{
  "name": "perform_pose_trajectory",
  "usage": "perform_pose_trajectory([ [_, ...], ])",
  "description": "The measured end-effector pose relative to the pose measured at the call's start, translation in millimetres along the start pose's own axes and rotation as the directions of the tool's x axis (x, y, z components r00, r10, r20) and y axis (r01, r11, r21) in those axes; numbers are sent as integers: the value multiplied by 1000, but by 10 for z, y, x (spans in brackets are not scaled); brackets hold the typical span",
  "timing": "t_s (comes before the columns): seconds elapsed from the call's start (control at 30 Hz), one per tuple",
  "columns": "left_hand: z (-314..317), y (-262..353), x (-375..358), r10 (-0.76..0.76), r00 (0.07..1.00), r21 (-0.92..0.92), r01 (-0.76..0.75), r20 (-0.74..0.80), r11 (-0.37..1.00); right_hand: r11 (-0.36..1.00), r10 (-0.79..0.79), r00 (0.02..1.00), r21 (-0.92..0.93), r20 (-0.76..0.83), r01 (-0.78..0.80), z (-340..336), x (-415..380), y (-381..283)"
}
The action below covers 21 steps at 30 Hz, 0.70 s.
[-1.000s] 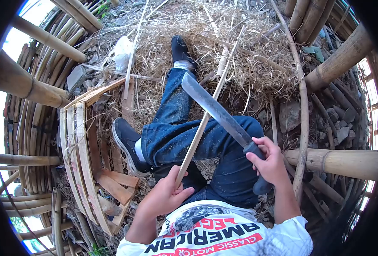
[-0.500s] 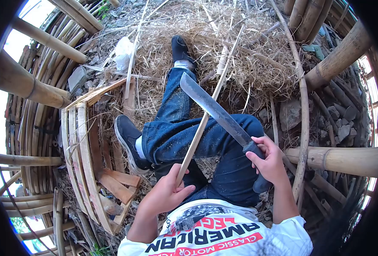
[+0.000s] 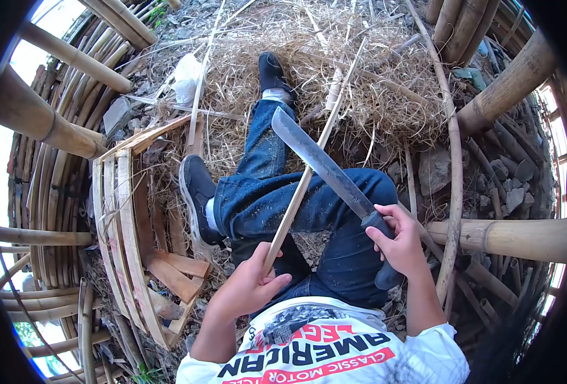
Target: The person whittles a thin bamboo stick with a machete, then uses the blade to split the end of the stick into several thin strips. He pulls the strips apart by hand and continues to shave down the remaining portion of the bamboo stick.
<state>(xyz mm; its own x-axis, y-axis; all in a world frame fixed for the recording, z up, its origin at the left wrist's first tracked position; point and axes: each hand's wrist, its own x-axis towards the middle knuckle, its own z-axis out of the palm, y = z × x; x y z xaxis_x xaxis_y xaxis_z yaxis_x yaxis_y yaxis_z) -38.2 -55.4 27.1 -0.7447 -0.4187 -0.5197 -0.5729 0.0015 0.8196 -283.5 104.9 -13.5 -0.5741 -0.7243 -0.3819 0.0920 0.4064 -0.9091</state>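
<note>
My left hand (image 3: pixel 256 287) is closed around the near end of a long, thin bamboo strip (image 3: pixel 297 196), which slants up and away over my bent leg. In my right hand (image 3: pixel 398 240) is a machete (image 3: pixel 327 168), gripped by its dark handle. Its broad blade points up and to the left, crossing the strip near the middle. Blade and strip appear to touch at the crossing. Beneath both lies my leg in blue jeans (image 3: pixel 277 208), dusted with fine shavings.
Curly bamboo shavings (image 3: pixel 386 109) heap up ahead. At left stands a slatted wooden crate (image 3: pixel 126 224); behind it lie stacked bamboo poles (image 3: pixel 56 192). Thick bamboo posts (image 3: pixel 510 83) and a horizontal pole (image 3: pixel 507 240) border the right side, with rocks (image 3: pixel 436 169) nearby. A white plastic bag (image 3: pixel 186 78) lies ahead-left.
My left-side shoe has tilted and shifted slightly right and up. The machete and strip stay almost in place, with both hands keeping their grips.
</note>
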Motion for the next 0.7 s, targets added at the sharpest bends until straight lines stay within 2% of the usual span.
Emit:
perform_pose_trajectory([
  [0.27, 34, -3, -82, 23, 999, -23, -24, -37, 999, 999, -18, 1000, -27, 4, 18, 24, -59, -38],
  [0.37, 77, 12, -136, 41, 998, -11, -42, -40, 999, 997, -73, 997, -32, -8, 73, 28, -134, -55],
  [0.53, 113, -38, -150, 84, 995, 8, -83, -50, 997, 997, -54, 998, -50, -24, 53, 72, -226, -80],
  [0.7, 106, -24, -142, 52, 996, -25, -53, -70, 998, 991, -125, 991, -53, -43, 123, 110, -195, 47],
])
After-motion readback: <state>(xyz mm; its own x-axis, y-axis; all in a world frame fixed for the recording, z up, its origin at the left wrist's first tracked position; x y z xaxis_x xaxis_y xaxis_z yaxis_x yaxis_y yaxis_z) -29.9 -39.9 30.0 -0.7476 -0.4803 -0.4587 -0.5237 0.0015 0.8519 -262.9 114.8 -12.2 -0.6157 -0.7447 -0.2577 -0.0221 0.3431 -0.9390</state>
